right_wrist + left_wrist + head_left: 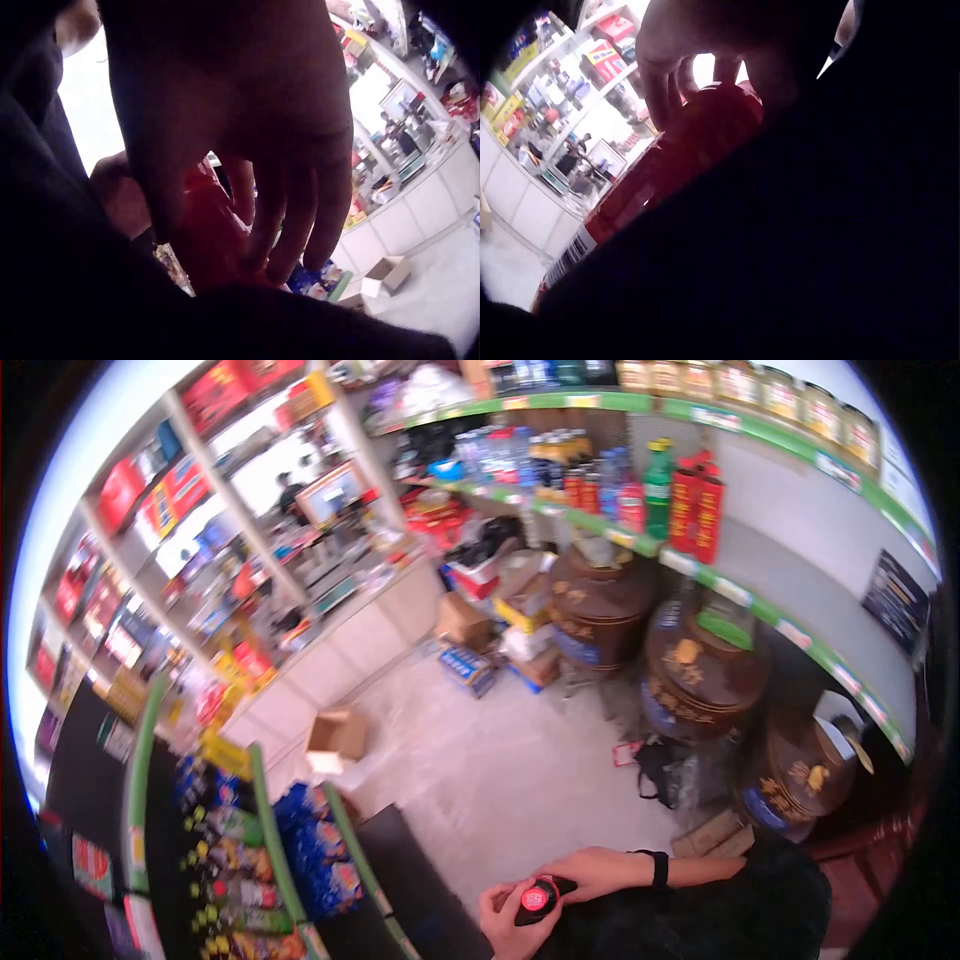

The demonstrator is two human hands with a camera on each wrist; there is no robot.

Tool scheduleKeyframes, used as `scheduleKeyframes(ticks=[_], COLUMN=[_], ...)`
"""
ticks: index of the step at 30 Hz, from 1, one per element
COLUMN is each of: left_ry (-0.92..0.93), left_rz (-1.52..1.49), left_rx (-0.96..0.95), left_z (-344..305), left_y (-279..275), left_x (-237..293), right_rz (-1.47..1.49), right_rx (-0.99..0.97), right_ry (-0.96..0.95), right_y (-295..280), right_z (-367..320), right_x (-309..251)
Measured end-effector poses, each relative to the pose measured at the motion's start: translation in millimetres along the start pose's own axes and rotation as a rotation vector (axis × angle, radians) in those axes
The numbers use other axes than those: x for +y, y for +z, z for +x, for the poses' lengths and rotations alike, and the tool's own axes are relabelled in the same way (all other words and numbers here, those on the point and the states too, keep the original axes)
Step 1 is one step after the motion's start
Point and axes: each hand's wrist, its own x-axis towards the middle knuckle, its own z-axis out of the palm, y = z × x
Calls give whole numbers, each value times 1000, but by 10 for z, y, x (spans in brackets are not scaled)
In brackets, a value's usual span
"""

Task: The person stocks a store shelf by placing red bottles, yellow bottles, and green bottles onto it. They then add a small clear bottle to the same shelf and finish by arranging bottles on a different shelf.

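Low in the head view, a bottle with a red cap (538, 900) is seen from above, held between both hands. My left hand (506, 922) grips it from the left, its fingers near the cap. On the other side, my right hand (598, 873) curls its fingers round the bottle; a black band circles that wrist. In the left wrist view the red bottle (709, 131) slants across, with a barcode label (574, 247) at its lower end. The right wrist view shows fingers (292, 217) along the red bottle (206, 232); dark clothing hides its lower part.
Shelves of bottles and blue packets (315, 850) stand at lower left. Large brown jars (705, 670) line the right, beneath a green-edged shelf (730, 595). An open cardboard box (337, 740) lies on the pale floor (500, 760); a counter (330, 650) runs behind.
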Motion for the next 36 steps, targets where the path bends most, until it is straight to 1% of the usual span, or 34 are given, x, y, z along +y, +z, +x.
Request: scheduleKeyframes(ticks=[4,7,10,13,16,19,22,23,24,25,26,28,29,30,31,32,34,36], left_ry=[125,174,286,170,464,620,736,781,782,781,774,727,697,613,575,551,509,586], left_rz=[-183,-212,-312,-411,-470,-527,-651,-716,-781,-846,-909,-922,-930,-916,-897,-855,-817,-732], left_rx=[-141,-265,-358,-607,-645,-706,-642,-612,-586,-559,-530,-465,-432,-409,-395,-393,-449,-424], left_z=[299,520,709,845,1202,1501,1920,2065,2214,2359,2519,2903,3077,3232,3417,3582,3865,4043], left_y=[514,821,1170,1480,1817,2371,2775,2936,3061,3177,3287,3548,3693,3843,4008,4182,4491,4782], left_x=[193,371,452,521,654,602,925,1022,1134,1241,1331,1439,1492,1564,1604,1636,1689,1676], right_rz=[-18,-9,25,49,66,61,264,314,323,155,178,2,-54,-285,-183,-215,-357,-208], right_rx=[238,452,639,664,842,936,1151,1180,1225,1301,1315,1427,1480,1466,1558,1634,1677,1693], right_ry=[140,191,196,378,382,497,452,453,382,275,241,307,304,373,403,385,382,380], right_y=[-116,-174,-199,-360,-538,-856,-1356,-1529,-1794,-2090,-2327,-2791,-2983,-3230,-3429,-3693,-4123,-4517], right_z=[-533,-836,-1037,-1204,-1356,-1498,-1677,-1763,-1829,-1865,-1958,-2020,-2081,-2160,-2202,-2214,-2358,-2403], right_x=[288,417,605,637,742,869,875,925,867,827,828,858,944,960,1045,1063,1246,1292])
